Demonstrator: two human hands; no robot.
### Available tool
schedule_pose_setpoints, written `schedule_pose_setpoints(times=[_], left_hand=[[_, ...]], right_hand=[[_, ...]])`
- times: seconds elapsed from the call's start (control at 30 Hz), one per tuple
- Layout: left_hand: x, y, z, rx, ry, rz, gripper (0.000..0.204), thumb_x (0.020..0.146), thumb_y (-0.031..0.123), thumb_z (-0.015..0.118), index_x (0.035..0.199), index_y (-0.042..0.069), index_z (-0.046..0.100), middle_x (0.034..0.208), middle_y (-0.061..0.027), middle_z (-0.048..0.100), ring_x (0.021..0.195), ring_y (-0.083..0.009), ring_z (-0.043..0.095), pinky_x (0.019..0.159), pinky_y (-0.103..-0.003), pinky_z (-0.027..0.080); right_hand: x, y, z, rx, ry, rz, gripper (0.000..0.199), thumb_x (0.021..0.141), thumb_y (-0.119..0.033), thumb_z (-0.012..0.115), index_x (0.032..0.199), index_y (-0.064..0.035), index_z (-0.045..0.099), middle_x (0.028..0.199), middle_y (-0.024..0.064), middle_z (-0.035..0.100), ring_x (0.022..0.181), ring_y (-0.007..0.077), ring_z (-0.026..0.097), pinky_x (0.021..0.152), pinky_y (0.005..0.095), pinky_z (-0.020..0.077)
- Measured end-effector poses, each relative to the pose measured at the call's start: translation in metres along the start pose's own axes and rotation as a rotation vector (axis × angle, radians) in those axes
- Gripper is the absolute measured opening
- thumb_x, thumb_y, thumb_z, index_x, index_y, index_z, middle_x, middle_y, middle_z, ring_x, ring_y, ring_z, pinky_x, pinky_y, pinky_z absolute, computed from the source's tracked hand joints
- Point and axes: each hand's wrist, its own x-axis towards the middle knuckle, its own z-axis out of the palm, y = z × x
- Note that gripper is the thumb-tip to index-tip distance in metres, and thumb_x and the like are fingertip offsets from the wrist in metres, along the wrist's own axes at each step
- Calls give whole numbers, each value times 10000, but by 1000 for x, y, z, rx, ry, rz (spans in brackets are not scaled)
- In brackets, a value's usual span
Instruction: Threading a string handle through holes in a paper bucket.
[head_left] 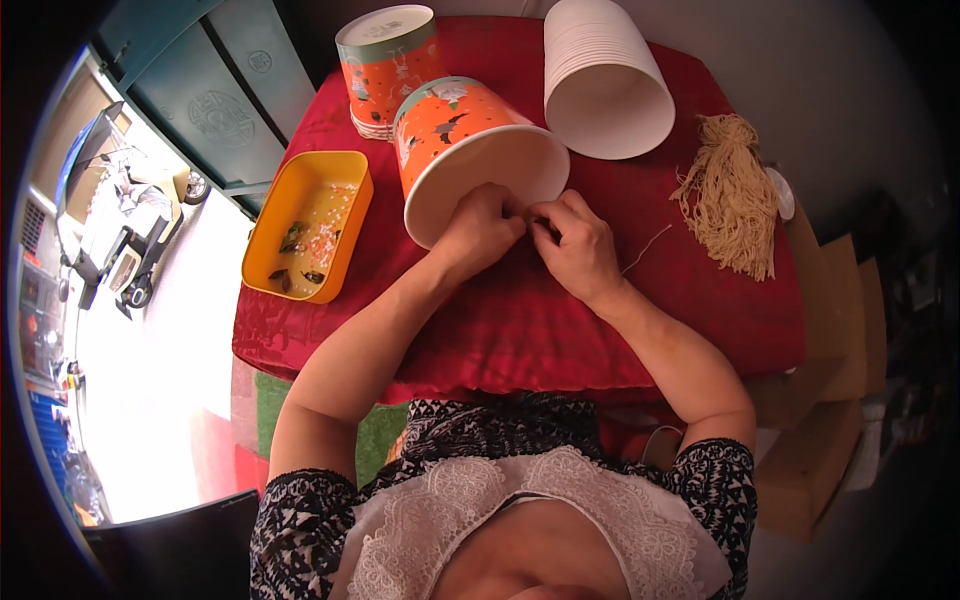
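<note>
Both hands [530,235] pinch orange bucket's [470,150] rim.

— Count around the yellow tray [262,232]?
— One tray. Beside it, one orange paper bucket [455,135] on its side, two bucket stacks beyond, one bundle of string [728,195] far right.

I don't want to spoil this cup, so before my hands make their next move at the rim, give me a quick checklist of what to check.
1. Orange paper cup lying on its side, mouth toward the person: ok.
2. Left hand at the cup's rim: ok.
3. Right hand pinching beside it, a thin string trailing off: ok.
4. Whether the string passes through the rim: cannot tell, fingers hide it.
5. Bundle of strings close by on the red cloth: ok.
6. Yellow tray apart from both hands: ok.
</note>
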Motion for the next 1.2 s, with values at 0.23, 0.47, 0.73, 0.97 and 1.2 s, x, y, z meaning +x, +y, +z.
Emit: schedule_pose_setpoints(times=[0.23, 0.47, 0.73, 0.97, 1.2], left_hand=[[-1, 7, -1, 0, -25, -29, 162, 762, 91, 648, 852, -43, 662, 813, -150, 673, 756, -211, 632, 705, -329, 500], [1, 3, 1, 53, -34, -3, 158, 745, 80, 631, 840, -43, 658, 804, -153, 666, 752, -218, 629, 705, -334, 500], [0, 5, 1, -13, 13, -76, 192, 761, 113, 620, 848, -53, 656, 797, -155, 670, 739, -217, 630, 698, -334, 497], [-1, 2, 1, -61, 49, -55, 200, 758, 130, 624, 842, -49, 657, 778, -131, 664, 718, -189, 612, 675, -315, 489], [-3, 14, -3, -115, 65, -145, 225, 759, 153, 621, 845, -51, 657, 763, -114, 647, 710, -170, 599, 651, -302, 474]], right_hand=[[2, 1, 3, 109, -3, 130, 110, 772, -10, 673, 872, -25, 631, 838, 115, 600, 704, 282, 636, 613, 374, 522], [4, 0, 3, 130, -9, 164, 87, 775, -10, 671, 838, -24, 613, 807, 115, 591, 680, 282, 617, 595, 385, 501], [4, -1, 1, 112, -53, 183, 98, 745, 6, 645, 806, -26, 576, 794, 105, 573, 663, 264, 604, 582, 384, 489], [4, 0, 2, 132, -53, 178, 105, 742, 2, 648, 813, -31, 578, 793, 101, 570, 662, 260, 604, 590, 371, 500], [3, 4, 1, 200, -74, 144, 102, 758, 2, 627, 846, -44, 603, 825, 105, 582, 675, 267, 622, 600, 365, 515]])
